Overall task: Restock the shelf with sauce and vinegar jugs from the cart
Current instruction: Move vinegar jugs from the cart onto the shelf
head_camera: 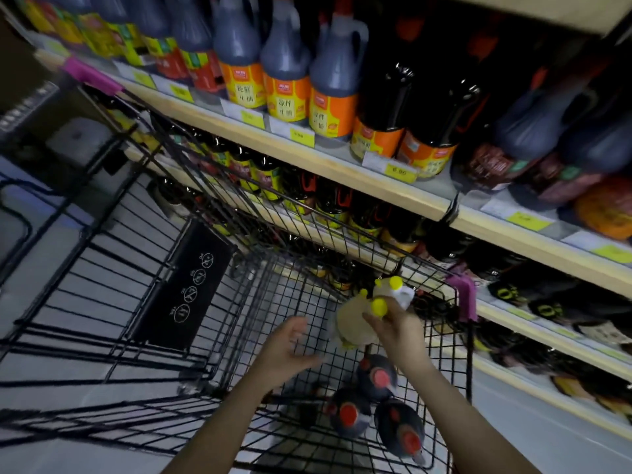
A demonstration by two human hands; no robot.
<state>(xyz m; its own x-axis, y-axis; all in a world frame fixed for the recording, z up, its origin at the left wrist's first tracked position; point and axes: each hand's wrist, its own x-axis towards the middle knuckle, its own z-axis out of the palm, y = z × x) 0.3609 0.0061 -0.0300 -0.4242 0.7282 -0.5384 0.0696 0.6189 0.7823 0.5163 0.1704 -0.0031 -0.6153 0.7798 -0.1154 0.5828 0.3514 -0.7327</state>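
While the right hand (398,325) grips the neck of a pale jug (352,325) above the cart (465,340), fingers curled under its yellow cap (379,306), the left hand (285,347) hovers beside it, fingers spread, holding nothing. Jug: rigid plastic, probably heavy when full, smooth; best taken by neck or moulded handle, base supported. Cart holds: two more pale jugs (393,292), three dark jugs (376,378) with red caps. Shelf (342,165): rows of dark jugs
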